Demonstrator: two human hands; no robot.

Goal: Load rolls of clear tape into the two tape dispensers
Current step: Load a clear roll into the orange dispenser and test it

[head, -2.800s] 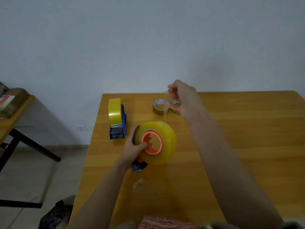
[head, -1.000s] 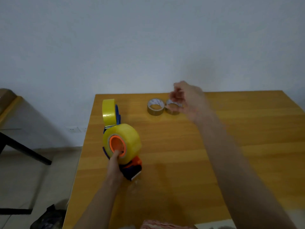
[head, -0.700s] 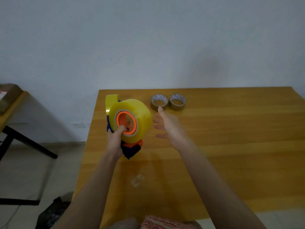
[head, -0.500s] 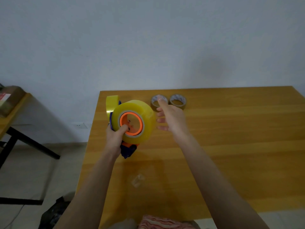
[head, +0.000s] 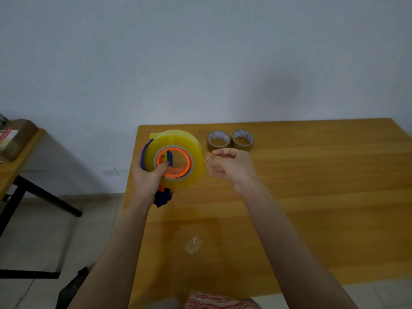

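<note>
A big yellowish clear tape roll (head: 189, 148) sits on the orange hub of a blue tape dispenser (head: 163, 198), lifted above the wooden table (head: 323, 197) near its left edge. My left hand (head: 147, 181) grips the dispenser, thumb hooked into the orange core. My right hand (head: 231, 167) is just right of the roll, fingers curled, pinching what looks like the loose clear tape end (head: 209, 160). A sliver of the second yellow roll (head: 153, 136) on the other dispenser peeks out behind the held roll; the rest is hidden.
Two brown tape rolls (head: 219, 141) (head: 243, 139) lie flat at the table's back. A crumpled scrap of clear tape (head: 193, 245) lies near the front. Left of the table stand a side table with a cardboard box (head: 15, 139) and a dark bag (head: 73, 286) on the floor.
My left hand lifted the dispenser with its roll off the table and turned it toward me. My right hand came back from the brown rolls to the roll's right side and closed its fingers.
</note>
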